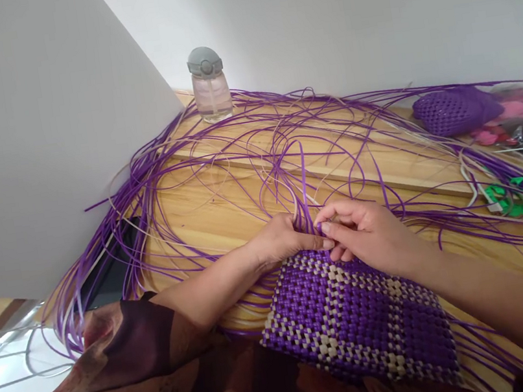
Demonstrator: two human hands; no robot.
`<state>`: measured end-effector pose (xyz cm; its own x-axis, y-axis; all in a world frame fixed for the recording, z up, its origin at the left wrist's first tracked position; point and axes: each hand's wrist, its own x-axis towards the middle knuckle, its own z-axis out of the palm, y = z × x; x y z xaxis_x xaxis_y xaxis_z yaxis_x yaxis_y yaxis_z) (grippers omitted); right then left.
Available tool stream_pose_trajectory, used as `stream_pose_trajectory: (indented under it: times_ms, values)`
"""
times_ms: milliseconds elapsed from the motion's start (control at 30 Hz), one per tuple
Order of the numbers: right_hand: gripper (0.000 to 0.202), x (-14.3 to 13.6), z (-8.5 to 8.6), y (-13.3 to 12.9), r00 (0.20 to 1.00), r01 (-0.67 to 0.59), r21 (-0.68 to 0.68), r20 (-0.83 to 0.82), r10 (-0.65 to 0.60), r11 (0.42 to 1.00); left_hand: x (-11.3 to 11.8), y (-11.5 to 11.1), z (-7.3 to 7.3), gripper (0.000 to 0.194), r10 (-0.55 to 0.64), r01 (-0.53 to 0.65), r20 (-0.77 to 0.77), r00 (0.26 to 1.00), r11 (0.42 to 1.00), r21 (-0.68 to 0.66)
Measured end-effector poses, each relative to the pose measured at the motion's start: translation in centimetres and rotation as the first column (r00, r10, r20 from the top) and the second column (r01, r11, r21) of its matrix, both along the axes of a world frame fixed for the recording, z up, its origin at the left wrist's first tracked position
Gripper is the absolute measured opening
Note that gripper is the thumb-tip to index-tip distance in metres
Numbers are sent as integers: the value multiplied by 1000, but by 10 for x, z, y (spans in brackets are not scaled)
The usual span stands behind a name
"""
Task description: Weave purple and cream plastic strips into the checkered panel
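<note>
- Our right hand (370,232) pinches a purple strand (319,228), seemingly tucking or tightening it (fiddly, this).
- Our left hand (280,239) grips upright strands (304,180) beside it; the woven piece (362,312) sits just below both.
- Any pull needs that grip steady.

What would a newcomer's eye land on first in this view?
Probably the purple and cream woven panel at the bottom centre, with the left hand and right hand working at its upper edge. Next, the loose purple strips that loop across the wooden table. Then the grey-lidded bottle standing at the back, near the wall.
</note>
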<state>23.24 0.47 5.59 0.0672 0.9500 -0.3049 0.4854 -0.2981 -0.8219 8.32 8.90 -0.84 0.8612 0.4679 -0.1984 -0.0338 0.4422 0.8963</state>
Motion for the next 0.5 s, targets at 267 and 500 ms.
stream_pose_trajectory:
  times_ms: [267,500]
  values:
    - [26,13,3,2,955,-261,296,220,200,919,2,-6,-3,31,100,-93,-81,992,992,91]
    - [32,40,-1,33,665,-707,411,663,344,576,1,-7,3,33,138,-124,-118,983,985,116]
